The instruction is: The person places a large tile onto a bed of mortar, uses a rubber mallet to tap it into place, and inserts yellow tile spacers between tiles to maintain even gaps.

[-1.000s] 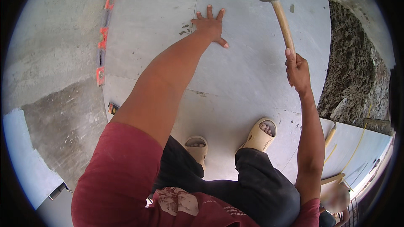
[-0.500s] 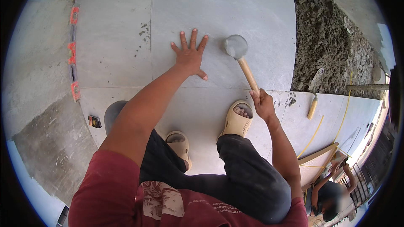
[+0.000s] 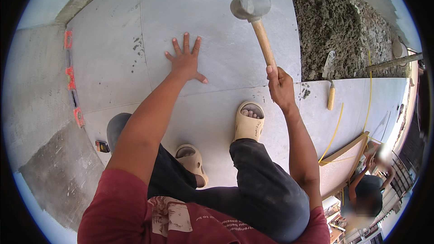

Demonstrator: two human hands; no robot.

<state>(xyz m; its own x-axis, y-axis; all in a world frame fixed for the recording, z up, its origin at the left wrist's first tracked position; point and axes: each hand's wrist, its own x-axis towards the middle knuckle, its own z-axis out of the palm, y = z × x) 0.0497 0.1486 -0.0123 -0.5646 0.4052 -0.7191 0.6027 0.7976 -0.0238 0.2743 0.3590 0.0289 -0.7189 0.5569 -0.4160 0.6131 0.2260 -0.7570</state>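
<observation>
My left hand (image 3: 183,63) lies on a large grey floor tile (image 3: 226,49) with its fingers spread, just left of centre in the view. My right hand (image 3: 280,88) grips the wooden handle of a mallet (image 3: 250,4), whose grey cylindrical head is held over the tile, up and to the right of my left hand. My feet in beige slip-on sandals (image 3: 247,119) are on the tiles below. To the right of the tile lies a bed of rough wet mortar (image 3: 330,18), with a trowel (image 3: 331,95) at its lower edge.
A red-and-grey spirit level (image 3: 71,79) runs along the left edge beside bare concrete. A small dark box (image 3: 102,146) sits at the lower left. Yellow strings (image 3: 370,95) cross at right, near a leaning board (image 3: 342,167). A co-worker (image 3: 368,185) is at the lower right.
My view has shifted, moving the tiles leftward. The mallet dropped toward the tile half a second ago and is now raised again. My left hand stays spread on the tile.
</observation>
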